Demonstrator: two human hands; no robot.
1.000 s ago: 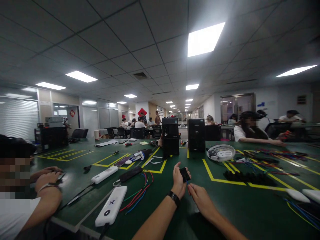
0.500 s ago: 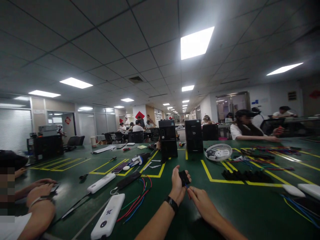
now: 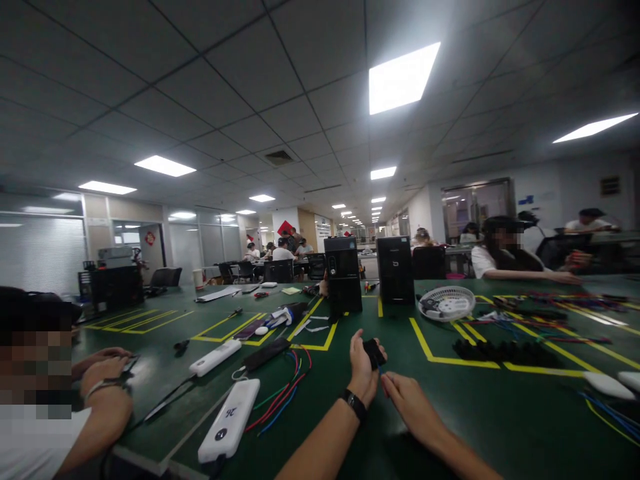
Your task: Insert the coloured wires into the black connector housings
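Observation:
In the middle of the head view, my left hand (image 3: 365, 370) has its fingers curled round a small black block (image 3: 374, 354), whose exact kind I cannot make out. A thin blue wire (image 3: 379, 369) comes from the block's lower side. My right hand (image 3: 403, 393), just below and to the right, pinches this wire between thumb and forefinger. Both hands are held over the green table (image 3: 325, 407). Left of them lie loose red, green and blue wires (image 3: 285, 399).
White power strips (image 3: 231, 417) and a black pouch-like item (image 3: 265, 353) lie to the left. Two black computer towers (image 3: 395, 270) stand ahead, beside a white basket (image 3: 446, 303). A row of black pieces (image 3: 500, 352) lies right. A co-worker's hands (image 3: 107, 370) are at far left.
The whole view has shifted slightly, so things appear a little further right. My hands keep the same hold on the black block and the blue wire.

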